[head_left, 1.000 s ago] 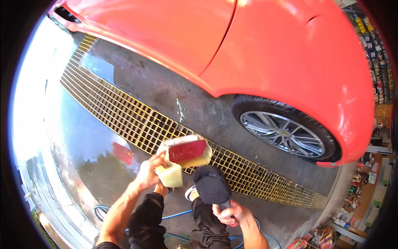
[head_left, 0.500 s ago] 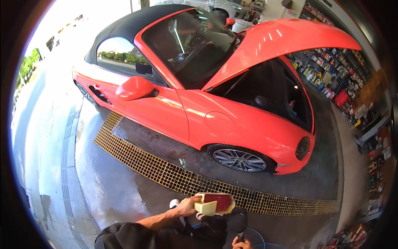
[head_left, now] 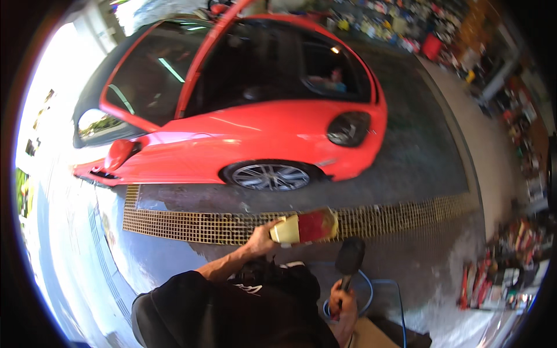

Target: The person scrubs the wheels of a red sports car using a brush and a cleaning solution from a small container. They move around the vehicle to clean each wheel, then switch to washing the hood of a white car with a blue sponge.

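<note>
My left hand (head_left: 261, 241) is closed around the near end of a cream-yellow block with a dark red face (head_left: 315, 227), held out level in front of me. Its exact kind is unclear. Lower and to the right, my right hand (head_left: 343, 299) grips the handle of a black tool (head_left: 351, 255) whose broad rounded head points up and away; blur hides whether it is a brush. Beyond both hands stands a red convertible (head_left: 191, 145) with its front hood raised. Neither held thing touches the car.
A yellow floor grating (head_left: 180, 226) runs between me and the front wheel (head_left: 270, 177). Near my right hand, a blue hose (head_left: 400, 301) curls over the floor. Crowded shelves of bottles and tools (head_left: 383, 23) line the far right; more goods (head_left: 505, 267) sit at right.
My view has swung right, toward the car's front. Both hands now show higher in the picture, and the black tool has come into fuller sight. Each hand keeps its hold.
</note>
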### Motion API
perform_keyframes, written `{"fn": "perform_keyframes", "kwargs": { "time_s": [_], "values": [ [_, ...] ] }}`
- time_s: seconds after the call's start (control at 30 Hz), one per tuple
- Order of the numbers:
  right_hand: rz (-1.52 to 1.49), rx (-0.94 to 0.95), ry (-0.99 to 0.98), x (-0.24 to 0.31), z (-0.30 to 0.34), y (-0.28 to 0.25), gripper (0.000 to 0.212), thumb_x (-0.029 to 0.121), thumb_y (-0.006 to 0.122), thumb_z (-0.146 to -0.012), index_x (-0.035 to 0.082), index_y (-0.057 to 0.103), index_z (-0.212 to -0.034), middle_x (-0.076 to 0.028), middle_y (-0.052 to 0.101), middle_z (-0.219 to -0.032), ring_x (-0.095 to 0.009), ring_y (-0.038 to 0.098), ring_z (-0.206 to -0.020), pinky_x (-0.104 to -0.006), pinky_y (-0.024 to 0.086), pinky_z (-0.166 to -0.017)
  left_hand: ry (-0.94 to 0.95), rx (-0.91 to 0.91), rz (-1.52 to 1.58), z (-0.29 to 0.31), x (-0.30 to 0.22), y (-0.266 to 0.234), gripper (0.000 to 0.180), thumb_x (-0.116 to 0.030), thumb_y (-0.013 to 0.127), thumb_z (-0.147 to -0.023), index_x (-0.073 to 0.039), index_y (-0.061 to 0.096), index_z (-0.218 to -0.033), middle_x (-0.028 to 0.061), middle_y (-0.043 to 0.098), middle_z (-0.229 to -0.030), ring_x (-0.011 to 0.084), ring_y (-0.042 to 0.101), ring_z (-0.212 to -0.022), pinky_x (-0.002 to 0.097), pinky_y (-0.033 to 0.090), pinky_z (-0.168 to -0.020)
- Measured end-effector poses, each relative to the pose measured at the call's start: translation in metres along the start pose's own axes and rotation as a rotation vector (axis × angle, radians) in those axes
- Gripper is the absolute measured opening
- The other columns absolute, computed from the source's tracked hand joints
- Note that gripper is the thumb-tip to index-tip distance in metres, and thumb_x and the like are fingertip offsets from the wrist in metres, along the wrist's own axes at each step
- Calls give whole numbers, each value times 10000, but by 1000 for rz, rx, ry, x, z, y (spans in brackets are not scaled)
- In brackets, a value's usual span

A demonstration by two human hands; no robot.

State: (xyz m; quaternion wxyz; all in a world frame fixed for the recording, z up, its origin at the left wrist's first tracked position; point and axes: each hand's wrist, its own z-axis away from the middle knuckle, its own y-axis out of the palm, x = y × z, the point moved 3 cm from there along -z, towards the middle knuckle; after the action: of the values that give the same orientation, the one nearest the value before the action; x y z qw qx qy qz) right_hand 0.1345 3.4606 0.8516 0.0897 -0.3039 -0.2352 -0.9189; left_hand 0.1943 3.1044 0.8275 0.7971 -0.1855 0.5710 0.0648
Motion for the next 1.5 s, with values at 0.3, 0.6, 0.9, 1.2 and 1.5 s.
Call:
{"fn": "perform_keyframes", "kwargs": {
  "time_s": [0.3,0.6,0.9,1.2,1.5],
  "values": [
    [-269,-18,-274,215,-56,-85,138,68,589,-909,28,558,-1037,-24,449,-600,-122,380,-363,-288,316,-345,34,71,-92,-180,-106,142,709,-109,798,-767,21,550,-1419,227,660,-1338,326,660,-1228,380,512,-1035],
    [-547,-139,-326,324,-118,-197,121,169,579,-964,71,559,-1031,-32,416,-613,-164,350,-349,-323,310,-315,193,248,-120,-395,-193,277,330,-93,801,-789,16,667,-1071,185,667,-1324,325,702,-1136,380,558,-968],
    [-542,-155,-340,533,-251,-318,95,165,621,-962,103,584,-1023,-14,411,-623,-146,330,-355,-311,305,-306,132,289,-122,-633,-280,402,388,-87,817,-767,-4,645,-1105,229,633,-1370,375,660,-1210,418,563,-972],
    [-166,11,-221,871,-444,-425,202,178,710,-909,40,570,-955,-25,428,-582,-144,358,-333,-301,295,-295,117,-90,-21,-850,-380,499,476,-126,820,-746,-30,652,-1181,199,723,-1132,384,704,-1069,427,567,-920],
    [52,238,-207,1139,-667,-431,113,178,626,-979,74,598,-1011,-8,411,-610,-134,344,-336,-305,322,-293,-39,-212,68,-1088,-474,503,406,-124,778,-786,-30,680,-1168,189,594,-1433,398,619,-1240,430,523,-1019]
  ]
}}
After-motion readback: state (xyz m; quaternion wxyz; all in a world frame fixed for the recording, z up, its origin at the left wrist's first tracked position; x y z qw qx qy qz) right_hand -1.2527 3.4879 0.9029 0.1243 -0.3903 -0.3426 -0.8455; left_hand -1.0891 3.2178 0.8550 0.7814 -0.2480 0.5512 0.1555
